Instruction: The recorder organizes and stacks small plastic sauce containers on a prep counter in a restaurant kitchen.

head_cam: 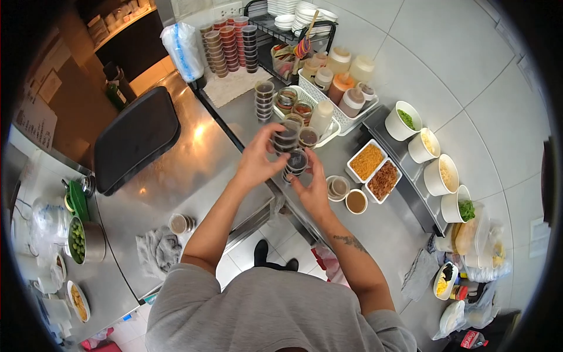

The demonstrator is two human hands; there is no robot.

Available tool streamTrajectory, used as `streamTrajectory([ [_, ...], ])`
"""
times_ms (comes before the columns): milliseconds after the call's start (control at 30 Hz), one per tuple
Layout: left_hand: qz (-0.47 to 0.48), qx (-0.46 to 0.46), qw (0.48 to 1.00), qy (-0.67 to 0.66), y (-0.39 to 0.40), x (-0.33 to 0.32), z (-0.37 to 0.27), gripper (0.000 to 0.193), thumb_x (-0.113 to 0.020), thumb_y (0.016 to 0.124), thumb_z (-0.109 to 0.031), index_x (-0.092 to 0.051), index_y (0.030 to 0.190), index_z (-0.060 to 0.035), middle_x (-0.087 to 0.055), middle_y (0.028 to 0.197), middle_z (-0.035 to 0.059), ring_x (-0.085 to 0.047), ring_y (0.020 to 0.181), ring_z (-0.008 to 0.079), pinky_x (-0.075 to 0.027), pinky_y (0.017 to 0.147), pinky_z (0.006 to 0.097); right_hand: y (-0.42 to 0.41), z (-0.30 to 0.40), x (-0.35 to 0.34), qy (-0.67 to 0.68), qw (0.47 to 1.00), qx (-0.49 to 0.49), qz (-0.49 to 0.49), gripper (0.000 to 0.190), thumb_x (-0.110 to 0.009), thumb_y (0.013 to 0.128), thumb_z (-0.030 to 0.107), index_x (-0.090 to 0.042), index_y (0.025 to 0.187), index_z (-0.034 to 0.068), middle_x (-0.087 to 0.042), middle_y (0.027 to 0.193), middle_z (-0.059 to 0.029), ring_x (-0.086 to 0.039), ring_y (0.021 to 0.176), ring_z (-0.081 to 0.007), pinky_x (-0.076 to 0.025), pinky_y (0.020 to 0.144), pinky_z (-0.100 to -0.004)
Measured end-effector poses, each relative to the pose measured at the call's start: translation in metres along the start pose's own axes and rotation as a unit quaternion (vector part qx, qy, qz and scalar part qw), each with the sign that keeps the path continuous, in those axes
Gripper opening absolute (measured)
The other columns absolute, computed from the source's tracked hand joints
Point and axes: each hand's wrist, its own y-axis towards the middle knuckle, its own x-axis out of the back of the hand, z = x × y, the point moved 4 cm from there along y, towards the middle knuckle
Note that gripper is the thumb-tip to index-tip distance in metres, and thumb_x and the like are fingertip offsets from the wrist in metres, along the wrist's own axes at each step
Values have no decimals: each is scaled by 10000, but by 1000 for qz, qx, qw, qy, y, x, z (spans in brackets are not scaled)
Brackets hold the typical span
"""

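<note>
My left hand [259,158] grips a short stack of lidded plastic sauce cups [286,137] holding dark sauce. My right hand [311,178] is closed around another small stack of dark sauce cups [295,162], just below and right of the first. The two stacks are close together, and whether they touch cannot be told. Behind them a white basket [336,128] holds glass jars [286,99] and a squeeze bottle [322,115]. A separate stack of dark cups [264,101] stands left of that basket. Right of my right hand are clear cups [338,187] and a tub of brown sauce [356,201].
Tall stacks of sauce cups [226,44] stand at the back beside a black rack [272,26]. White tubs [441,175] line a metal shelf on the right. A black tray [137,138] and a grey cloth [159,251] lie on the left steel counter [211,176].
</note>
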Motion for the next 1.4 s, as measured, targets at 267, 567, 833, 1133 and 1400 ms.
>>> streamTrajectory([
  [267,65,-5,994,84,-19,-23,-26,555,-710,710,-100,-484,1217,-119,-552,1132,100,-567,891,261,-480,739,346,-4,-20,0,-39,999,19,10,772,-720,711,34,-319,1369,-11,-508,1217,-169,-539,1037,-252,-447,873,-363],
  [567,-86,-31,988,121,-71,-12,-40,438,-693,751,-73,-492,1140,-50,-541,1006,94,-540,775,212,-469,718,323,1,20,29,21,998,58,13,779,-610,677,-66,-309,1390,23,-428,1299,-204,-447,1204,-330,-355,1021,-401],
  [833,43,157,983,78,-199,-60,34,165,-583,799,-37,-539,955,-9,-578,876,175,-604,825,349,-491,708,423,34,62,44,-125,961,242,48,473,-601,733,31,-528,1200,63,-490,1260,-161,-465,1171,-360,-357,1004,-411],
  [1133,77,275,899,333,-218,-59,101,281,-620,797,-207,-564,869,60,-610,759,274,-613,726,415,-507,706,489,32,52,45,-139,959,230,96,353,-605,821,92,-553,1170,100,-500,1274,-108,-483,1176,-322,-387,978,-403],
  [1400,-134,228,850,456,-244,-41,188,281,-626,795,-280,-635,903,-21,-651,820,209,-628,769,403,-498,717,485,31,57,43,-126,956,230,127,361,-593,837,48,-553,1194,82,-485,1303,-132,-474,1200,-332,-388,995,-373],
])
